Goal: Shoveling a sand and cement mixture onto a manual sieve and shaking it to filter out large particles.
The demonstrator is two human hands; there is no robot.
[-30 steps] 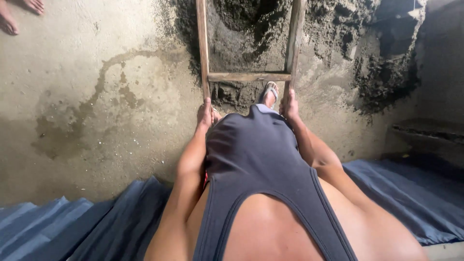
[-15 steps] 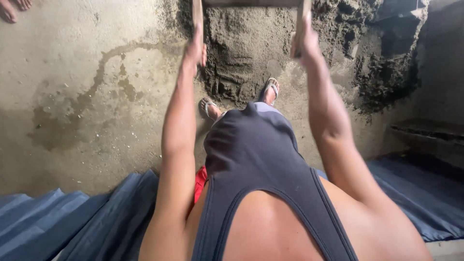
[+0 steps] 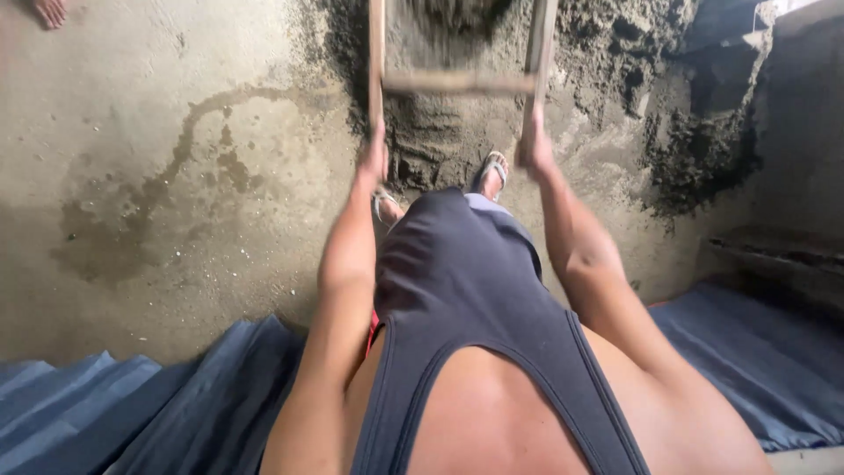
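A wooden sieve frame (image 3: pixel 457 84) with two long side rails and a crossbar is held out over a pile of dark wet sand (image 3: pixel 607 62). My left hand (image 3: pixel 373 163) grips the end of the left rail and my right hand (image 3: pixel 533 148) grips the end of the right rail. Sand lies in the frame's far part at the top edge of the view. My sandalled feet (image 3: pixel 492 169) stand on the sand just below the frame, partly hidden by my dark sleeveless shirt.
Bare concrete floor (image 3: pixel 158 176) with a damp stain spreads to the left. Blue corrugated sheets (image 3: pixel 123 405) lie behind me on both sides. Another person's foot (image 3: pixel 51 10) shows at the top left. A dark ledge (image 3: pixel 774 255) stands at the right.
The frame was pushed away and up half a second ago, with my arms stretched out. It has now come back toward me and lower, both hands still on the rails.
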